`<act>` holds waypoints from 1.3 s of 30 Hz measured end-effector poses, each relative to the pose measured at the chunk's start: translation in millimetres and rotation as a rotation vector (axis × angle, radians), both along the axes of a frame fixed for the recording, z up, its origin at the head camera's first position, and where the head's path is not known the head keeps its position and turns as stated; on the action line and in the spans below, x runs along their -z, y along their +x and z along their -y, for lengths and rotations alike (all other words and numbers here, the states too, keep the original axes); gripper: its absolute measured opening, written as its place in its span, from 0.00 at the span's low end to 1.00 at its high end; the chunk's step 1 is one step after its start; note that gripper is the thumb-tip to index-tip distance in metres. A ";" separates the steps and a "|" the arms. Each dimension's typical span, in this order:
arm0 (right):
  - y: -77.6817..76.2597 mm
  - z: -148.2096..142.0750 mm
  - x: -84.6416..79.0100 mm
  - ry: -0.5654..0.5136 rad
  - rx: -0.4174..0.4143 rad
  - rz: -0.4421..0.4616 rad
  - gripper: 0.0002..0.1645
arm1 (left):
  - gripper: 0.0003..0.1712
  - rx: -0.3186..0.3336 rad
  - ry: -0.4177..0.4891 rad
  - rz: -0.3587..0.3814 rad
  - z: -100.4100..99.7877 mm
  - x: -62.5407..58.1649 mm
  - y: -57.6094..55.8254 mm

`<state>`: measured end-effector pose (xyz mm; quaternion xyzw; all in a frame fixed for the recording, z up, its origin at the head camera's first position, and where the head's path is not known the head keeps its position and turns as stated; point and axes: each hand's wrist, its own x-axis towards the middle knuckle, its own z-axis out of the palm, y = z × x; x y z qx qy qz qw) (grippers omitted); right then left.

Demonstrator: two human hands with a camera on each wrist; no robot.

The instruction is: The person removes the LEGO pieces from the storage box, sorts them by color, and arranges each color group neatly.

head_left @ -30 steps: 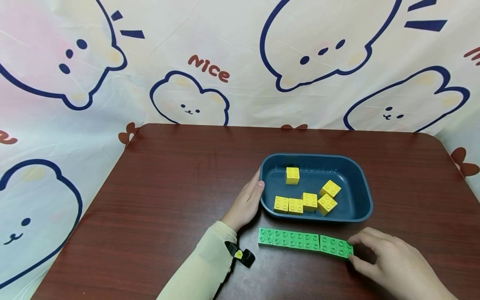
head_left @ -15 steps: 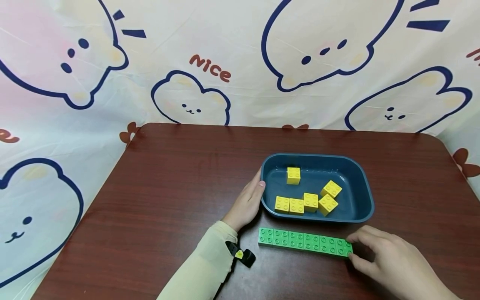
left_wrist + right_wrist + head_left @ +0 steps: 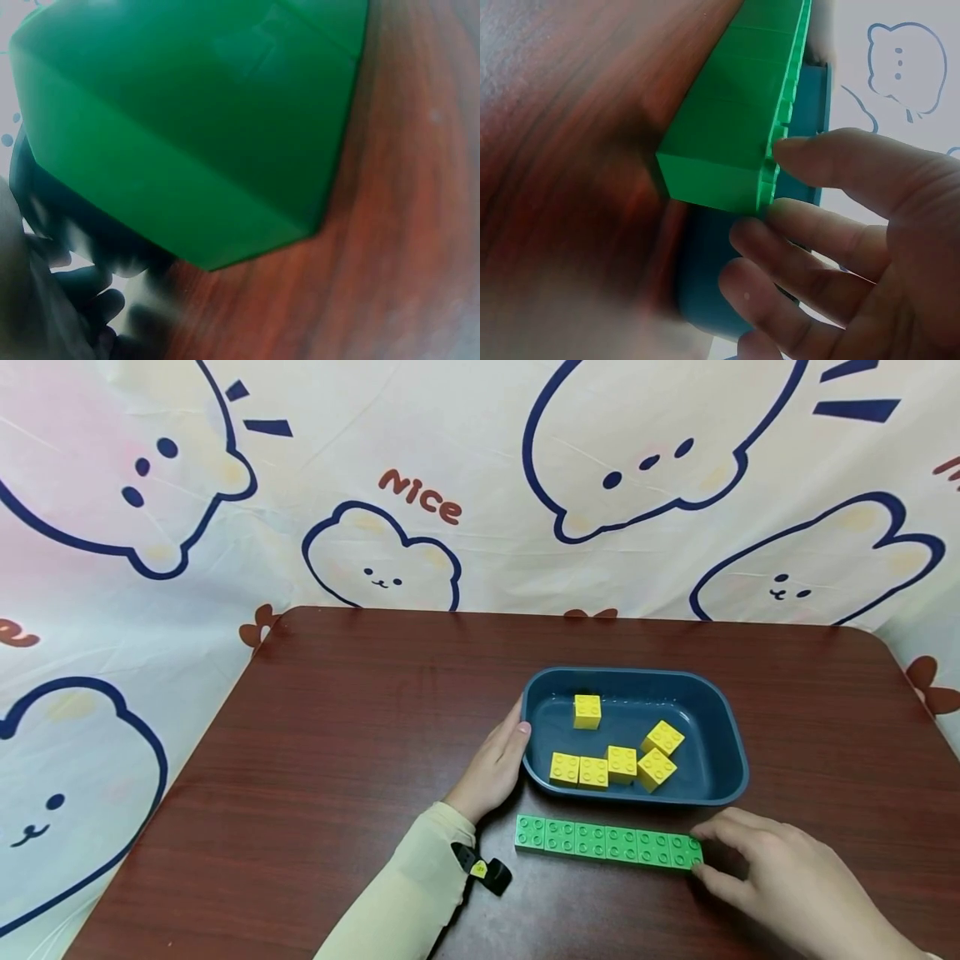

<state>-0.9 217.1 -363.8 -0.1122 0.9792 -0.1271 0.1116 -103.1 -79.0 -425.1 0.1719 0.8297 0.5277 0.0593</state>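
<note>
Several green toy bricks (image 3: 606, 843) lie end to end in one straight row, studs up, on the table in front of a dark blue tray (image 3: 712, 793). My right hand (image 3: 787, 868) pinches the right end of this row between thumb and index finger; its other fingers hang loosely below in the right wrist view. My left hand (image 3: 489, 772) holds the tray's left end, with the thumb at the rim and the fingers along the outer side, partly hidden. Several yellow bricks (image 3: 621, 764) sit studs up inside the tray, mostly along its near side.
The brown wooden table (image 3: 360, 718) reaches back to a cloth (image 3: 480, 435) printed with cartoon bears. A black strap (image 3: 491, 877) is on the left wrist, over a pale sleeve (image 3: 408, 881).
The right-hand bricks of the green row have swung in, so the slight bend and gap are gone. The row then slid a little left with my right hand. My left hand stayed at the tray.
</note>
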 end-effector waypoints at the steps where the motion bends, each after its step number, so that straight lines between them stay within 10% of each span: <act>1: 0.1 0.0 -1.0 0.002 0.002 -0.006 0.20 | 0.27 0.001 0.001 -0.003 -0.1 0.1 -0.1; 23: -18.4 7.0 -28.7 -0.099 -0.020 -0.280 0.13 | 0.29 0.011 -0.007 -0.057 -1.0 -3.4 2.2; 39: -57.3 39.9 -25.2 -0.092 -0.105 -0.227 0.16 | 0.30 -0.001 -0.061 -0.063 -1.2 2.6 1.0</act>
